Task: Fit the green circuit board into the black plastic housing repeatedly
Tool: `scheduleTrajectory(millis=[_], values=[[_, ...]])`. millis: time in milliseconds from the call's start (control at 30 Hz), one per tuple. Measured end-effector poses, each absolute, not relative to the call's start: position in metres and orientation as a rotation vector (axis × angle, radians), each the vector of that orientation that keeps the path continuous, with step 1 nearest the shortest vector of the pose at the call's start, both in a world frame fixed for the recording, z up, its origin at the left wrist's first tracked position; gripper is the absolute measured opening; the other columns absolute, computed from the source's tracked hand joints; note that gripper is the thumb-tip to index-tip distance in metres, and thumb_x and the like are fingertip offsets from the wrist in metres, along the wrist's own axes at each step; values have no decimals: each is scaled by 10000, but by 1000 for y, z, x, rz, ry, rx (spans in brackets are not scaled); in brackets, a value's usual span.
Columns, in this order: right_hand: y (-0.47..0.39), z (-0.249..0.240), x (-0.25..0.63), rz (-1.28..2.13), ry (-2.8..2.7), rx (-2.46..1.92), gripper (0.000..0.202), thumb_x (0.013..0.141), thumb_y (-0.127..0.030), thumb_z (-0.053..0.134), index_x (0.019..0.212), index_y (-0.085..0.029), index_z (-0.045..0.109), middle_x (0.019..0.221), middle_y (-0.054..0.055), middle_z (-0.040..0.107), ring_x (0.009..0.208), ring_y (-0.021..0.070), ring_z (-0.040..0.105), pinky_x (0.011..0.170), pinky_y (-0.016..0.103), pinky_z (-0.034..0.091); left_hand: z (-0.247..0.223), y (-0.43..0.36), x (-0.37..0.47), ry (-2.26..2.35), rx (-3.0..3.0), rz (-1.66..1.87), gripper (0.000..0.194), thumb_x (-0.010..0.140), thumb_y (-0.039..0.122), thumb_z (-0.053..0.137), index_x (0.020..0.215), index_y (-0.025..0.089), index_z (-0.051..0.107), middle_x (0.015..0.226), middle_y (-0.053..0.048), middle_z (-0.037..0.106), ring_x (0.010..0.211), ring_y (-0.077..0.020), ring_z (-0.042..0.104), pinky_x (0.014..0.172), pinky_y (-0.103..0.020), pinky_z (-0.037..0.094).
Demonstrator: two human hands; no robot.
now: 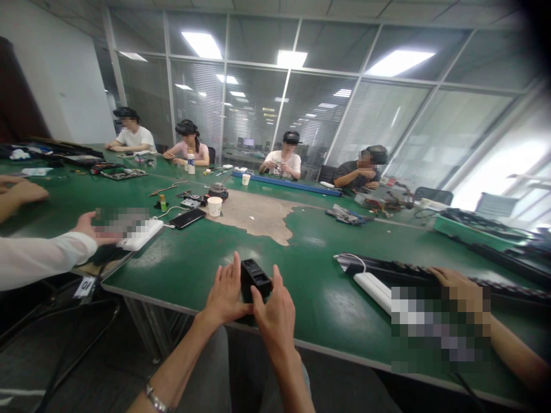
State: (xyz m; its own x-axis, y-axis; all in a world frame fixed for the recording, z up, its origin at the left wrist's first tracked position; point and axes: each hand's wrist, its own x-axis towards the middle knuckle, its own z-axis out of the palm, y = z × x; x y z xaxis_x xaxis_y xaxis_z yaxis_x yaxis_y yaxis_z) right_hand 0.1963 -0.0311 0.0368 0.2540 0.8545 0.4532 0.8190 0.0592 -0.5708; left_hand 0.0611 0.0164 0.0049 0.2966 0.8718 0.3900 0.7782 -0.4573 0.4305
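A small black box-shaped device (256, 276) with slots and recesses in its top lies near the front edge of the green table, between my two hands. My left hand (224, 295) is on its left side, fingers stretched upward and thumb pointing inward below it. On the other side, my right hand (276, 307) has its index finger raised and its thumb close to the device's lower right corner. Both hands are open around it; whether the fingertips touch it I cannot tell. The device's lower end is partly hidden by my thumbs.
To the left, a co-worker's hand (86, 228) is at a white power strip (144, 235). A phone (187, 218) and paper cup (214, 206) stand beyond. At right, another person's hand (462, 289) rests near a second white strip (373, 291). Several people sit across the table (318, 275).
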Motion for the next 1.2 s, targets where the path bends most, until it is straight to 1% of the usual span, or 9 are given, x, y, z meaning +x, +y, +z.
scheduleTrajectory(millis=[100,200,367,533,633,733,867,1000,1200], values=[[-33,27,199,67,-1601,-1779,696,844,-327,549,1468,-121,322,1133,150,647,1007,288,616,848,388,479,5,16,62,1547,2407,862,1203,694,487,627,1477,112,-206,1510,-206,287,1386,-339,280,1132,-563,162],[-34,16,203,130,-1611,-1788,701,834,-357,568,1446,-87,359,1156,172,636,1042,302,602,864,395,480,5,17,62,1542,2415,842,1219,676,456,639,1472,110,-217,1516,-206,278,1391,-341,268,1135,-562,158],[-34,8,205,142,-1479,-1673,774,824,-417,596,1471,-107,307,1275,170,580,1139,286,560,957,410,446,6,17,61,1527,2422,839,1228,690,520,632,1470,106,-220,1513,-214,280,1389,-350,274,1130,-580,162],[-28,12,199,209,-1447,-1594,711,836,-392,584,1456,-138,348,1235,152,616,1085,263,606,940,405,463,4,17,60,1544,2419,849,1194,716,521,624,1478,103,-195,1513,-209,289,1396,-336,270,1139,-563,161],[-27,23,196,244,-1356,-1541,730,824,-409,609,1459,-166,344,1223,132,631,1081,252,619,943,395,467,0,19,60,1554,2423,839,1190,728,577,606,1482,82,-170,1523,-219,268,1403,-331,264,1147,-546,162],[-31,41,199,295,-1241,-1447,752,807,-431,641,1457,-197,344,1170,96,664,1044,223,642,935,361,476,-3,22,60,1563,2438,798,1240,690,688,599,1492,62,-110,1530,-240,248,1410,-346,255,1150,-550,152],[-36,50,218,274,-1120,-1434,757,799,-462,646,1448,-200,357,1141,90,679,994,216,665,917,350,483,-3,23,60,1583,2449,725,1278,607,816,583,1508,82,52,1534,-241,245,1415,-372,243,1154,-562,136],[-37,32,244,194,-1076,-1567,781,783,-496,637,1439,-162,374,1142,114,679,1039,249,652,934,375,466,-1,22,59,1581,2451,690,1248,596,861,546,1499,93,157,1533,-225,264,1419,-368,242,1165,-547,129],[-38,8,258,159,-1159,-1656,786,816,-492,582,1467,-145,308,1190,120,658,1119,258,614,943,379,454,1,23,60,1601,2444,685,1219,596,890,506,1475,91,229,1519,-231,292,1418,-361,247,1163,-548,137]])
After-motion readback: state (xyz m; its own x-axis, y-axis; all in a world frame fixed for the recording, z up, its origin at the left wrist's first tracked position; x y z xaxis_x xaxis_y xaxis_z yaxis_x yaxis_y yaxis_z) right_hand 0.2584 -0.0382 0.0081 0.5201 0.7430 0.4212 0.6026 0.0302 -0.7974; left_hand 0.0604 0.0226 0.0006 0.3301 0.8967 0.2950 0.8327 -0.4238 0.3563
